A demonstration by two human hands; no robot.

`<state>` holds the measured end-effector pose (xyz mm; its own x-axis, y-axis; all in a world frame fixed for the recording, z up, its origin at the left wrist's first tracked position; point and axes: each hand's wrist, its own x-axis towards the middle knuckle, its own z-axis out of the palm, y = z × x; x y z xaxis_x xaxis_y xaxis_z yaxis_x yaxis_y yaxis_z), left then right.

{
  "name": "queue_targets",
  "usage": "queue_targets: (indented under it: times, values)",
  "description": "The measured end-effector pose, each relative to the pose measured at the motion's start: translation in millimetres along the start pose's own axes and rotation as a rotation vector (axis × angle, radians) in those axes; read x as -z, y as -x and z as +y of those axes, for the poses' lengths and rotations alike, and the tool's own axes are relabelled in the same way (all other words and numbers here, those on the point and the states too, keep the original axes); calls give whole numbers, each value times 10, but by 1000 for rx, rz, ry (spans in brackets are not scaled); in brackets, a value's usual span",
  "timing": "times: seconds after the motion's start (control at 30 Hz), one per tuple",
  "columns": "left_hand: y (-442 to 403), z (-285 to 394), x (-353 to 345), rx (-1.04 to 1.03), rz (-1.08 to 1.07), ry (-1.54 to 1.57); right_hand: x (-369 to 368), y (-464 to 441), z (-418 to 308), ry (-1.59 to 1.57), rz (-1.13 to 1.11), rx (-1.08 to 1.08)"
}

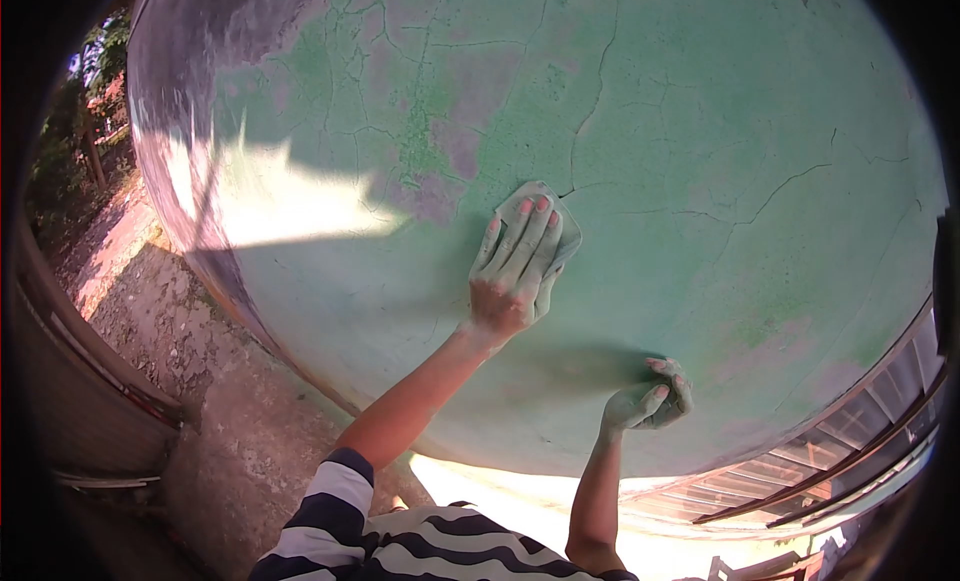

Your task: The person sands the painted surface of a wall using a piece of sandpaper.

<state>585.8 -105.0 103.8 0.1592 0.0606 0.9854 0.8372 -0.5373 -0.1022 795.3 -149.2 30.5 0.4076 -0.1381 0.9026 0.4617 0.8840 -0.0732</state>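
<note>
My left hand (512,266) presses flat against a green, cracked wall (700,131). Under its fingers lies a dusty grey-green sheet (570,238) that looks like sandpaper, with its edges showing past the fingertips and on the right side. Lower and to the right, my right hand (652,399) is near the wall, its fingers loosely curled and the thumb apart from them. Nothing shows inside it, though part of the palm is hidden. Pale green dust coats both hands.
Purple-grey patches (455,146) and fine cracks mark the wall. Sunlight falls on its left part. A rough concrete ground strip (230,421) runs at the lower left, beside a dark curved structure (90,381). Louvred window slats (850,431) are at the lower right.
</note>
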Motion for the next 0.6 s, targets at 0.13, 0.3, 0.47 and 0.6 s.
queue_targets:
  times: [0.13, 0.3, 0.47, 0.6]
  values:
    - [-285, -278, 68, 306, 160, 39, -79, 56, 81, 50, 27, 20]
    - [161, 82, -88, 257, 70, 136, -69, 108, 117, 126, 19, 40]
    - [284, -133, -40, -136, -28, 61, -26, 118, 160, 137, 11, 77]
    - [-46, -421, 146, 139, 17, 70, 1, 122, 175, 136, -4, 98]
